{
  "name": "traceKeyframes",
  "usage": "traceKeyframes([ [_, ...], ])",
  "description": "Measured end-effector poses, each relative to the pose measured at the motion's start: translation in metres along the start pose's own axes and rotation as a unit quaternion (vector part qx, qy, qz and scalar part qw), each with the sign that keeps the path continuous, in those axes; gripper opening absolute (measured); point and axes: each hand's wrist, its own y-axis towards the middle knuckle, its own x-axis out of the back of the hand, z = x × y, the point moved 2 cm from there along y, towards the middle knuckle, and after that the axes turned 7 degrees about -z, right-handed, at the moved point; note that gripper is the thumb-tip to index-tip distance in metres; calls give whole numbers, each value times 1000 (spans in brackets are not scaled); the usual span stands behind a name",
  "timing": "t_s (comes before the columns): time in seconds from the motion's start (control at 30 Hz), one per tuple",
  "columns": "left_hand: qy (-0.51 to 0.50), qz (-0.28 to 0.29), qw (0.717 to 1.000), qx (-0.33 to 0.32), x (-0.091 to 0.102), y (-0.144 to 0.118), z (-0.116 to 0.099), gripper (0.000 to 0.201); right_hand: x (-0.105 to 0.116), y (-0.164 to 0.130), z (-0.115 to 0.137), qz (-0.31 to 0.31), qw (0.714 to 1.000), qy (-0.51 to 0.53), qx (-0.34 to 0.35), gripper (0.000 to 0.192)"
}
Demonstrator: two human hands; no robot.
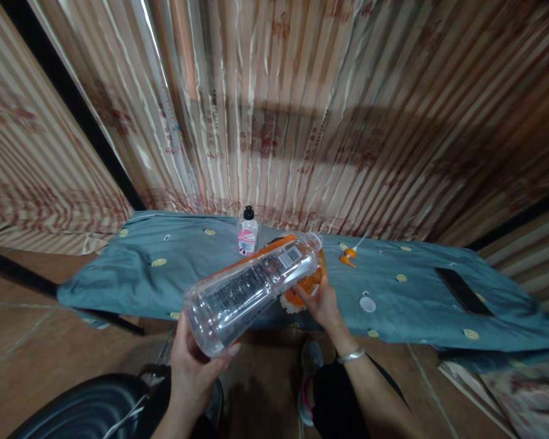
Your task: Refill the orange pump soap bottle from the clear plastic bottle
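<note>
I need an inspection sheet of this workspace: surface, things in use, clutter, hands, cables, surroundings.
Surface: low table under a blue-grey cloth with yellow motifs.
Things in use: large clear bottle, tilted, mouth toward an orange container.
Clutter: small bottle with black cap; orange pump head; white round lid; dark flat object.
Hands: left hand grips the large bottle's base; right hand holds the orange container.
Cables: nothing seen.
Surroundings: striped curtain behind; tiled floor; dark bin at lower left.
</note>
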Motion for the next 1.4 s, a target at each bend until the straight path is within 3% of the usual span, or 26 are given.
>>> traceKeyframes([
  [0.2,-3,-7,1000,5,0,-1,2,87,-1,1,-2,-5,1000,-7,-2,64],
  [0.43,12,35,999,-26,9,12,16,78,-1,0,-3,-5,1000,-11,7,64],
  [0.73,2,-3,1000,-8,-1,-1,-3,87,-1,1,-3,-15,1000,-14,6,64],
  [0.97,-14,-8,1000,3,-2,-1,-4,87,0,1,-4,-12,1000,-12,-10,62],
  [1.4,-6,-17,1000,3,-1,-1,-2,70,-3,0,-6,-10,1000,-17,-2,70],
])
